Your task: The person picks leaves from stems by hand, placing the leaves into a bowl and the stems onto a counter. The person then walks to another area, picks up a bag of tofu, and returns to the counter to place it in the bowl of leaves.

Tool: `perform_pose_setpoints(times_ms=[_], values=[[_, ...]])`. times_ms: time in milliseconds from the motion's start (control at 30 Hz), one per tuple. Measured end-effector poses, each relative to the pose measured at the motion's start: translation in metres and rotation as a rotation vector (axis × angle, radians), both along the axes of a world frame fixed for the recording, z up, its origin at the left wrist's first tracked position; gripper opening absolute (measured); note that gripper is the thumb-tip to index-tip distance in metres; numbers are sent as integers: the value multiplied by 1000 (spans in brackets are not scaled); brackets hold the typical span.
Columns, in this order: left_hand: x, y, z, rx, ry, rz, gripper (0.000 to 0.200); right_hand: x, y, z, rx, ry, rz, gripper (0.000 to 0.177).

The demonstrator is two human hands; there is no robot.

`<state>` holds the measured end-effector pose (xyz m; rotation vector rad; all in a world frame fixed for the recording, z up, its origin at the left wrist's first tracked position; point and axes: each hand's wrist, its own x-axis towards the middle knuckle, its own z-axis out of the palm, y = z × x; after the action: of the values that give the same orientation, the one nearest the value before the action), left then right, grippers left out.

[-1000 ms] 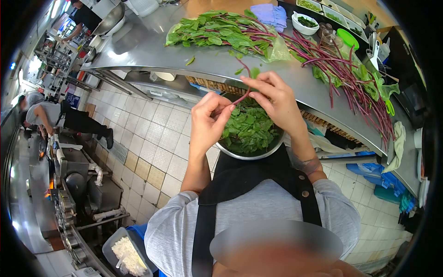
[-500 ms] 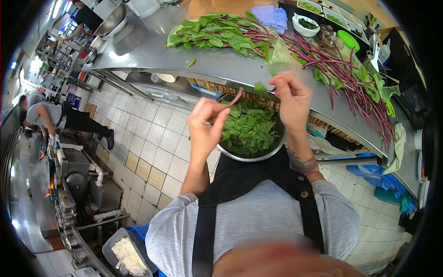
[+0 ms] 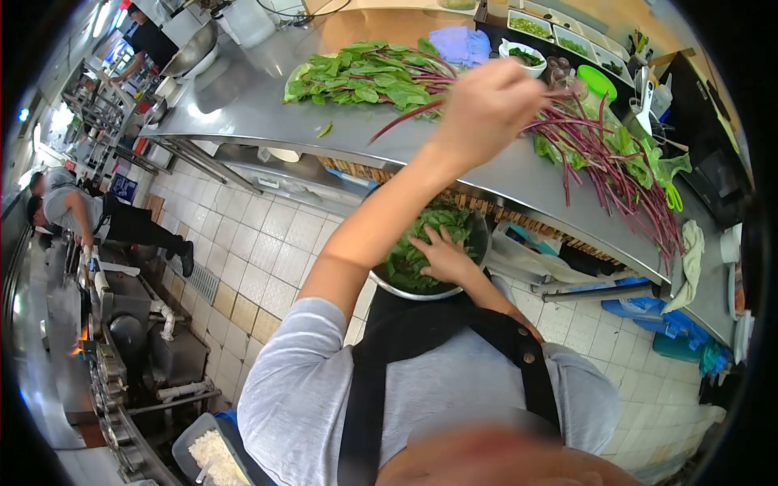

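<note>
My left hand (image 3: 494, 105) is raised over the counter, its fingers closed around a long purple-red stem (image 3: 397, 123) that sticks out to the left. Just beyond it lies a pile of bare purple-red stems (image 3: 620, 174). Down in the metal bowl (image 3: 484, 243), my right hand (image 3: 446, 257) rests on torn green leaves (image 3: 409, 263) with its fingers spread. The bowl sits against my apron, below the counter's edge. Leafy stalks (image 3: 365, 77) with green leaves lie bunched at the back of the counter.
The steel counter (image 3: 267, 121) runs across in front of me. A blue cloth (image 3: 460, 46), a small white bowl of greens (image 3: 527, 57) and a green lid (image 3: 597, 83) stand on it. At left, a person (image 3: 89, 202) works by a stove. A tub of white food (image 3: 212, 454) sits low behind.
My left hand has moved from above the bowl up and right to the stem pile. The right hand has dropped into the bowl and spread its fingers on the leaves.
</note>
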<state>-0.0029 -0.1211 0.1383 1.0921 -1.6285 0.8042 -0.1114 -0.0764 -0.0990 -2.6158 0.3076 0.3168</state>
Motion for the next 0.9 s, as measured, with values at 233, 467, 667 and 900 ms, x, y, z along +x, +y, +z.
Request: perform_pose_setpoints(times_ms=[233, 467, 667, 900], values=[[-24, -156, -46, 288, -210, 22, 33, -1, -8, -3, 66, 15, 11, 79], [48, -140, -44, 319, 433, 463, 49, -3, -7, -12, 58, -1, 47, 81], [145, -124, -68, 637, 694, 862, 55, -2, -3, -6, 48, 3, 42, 76], [164, -115, -60, 317, 816, 685, 34, -14, -52, 102, 320, -407, 409, 53]])
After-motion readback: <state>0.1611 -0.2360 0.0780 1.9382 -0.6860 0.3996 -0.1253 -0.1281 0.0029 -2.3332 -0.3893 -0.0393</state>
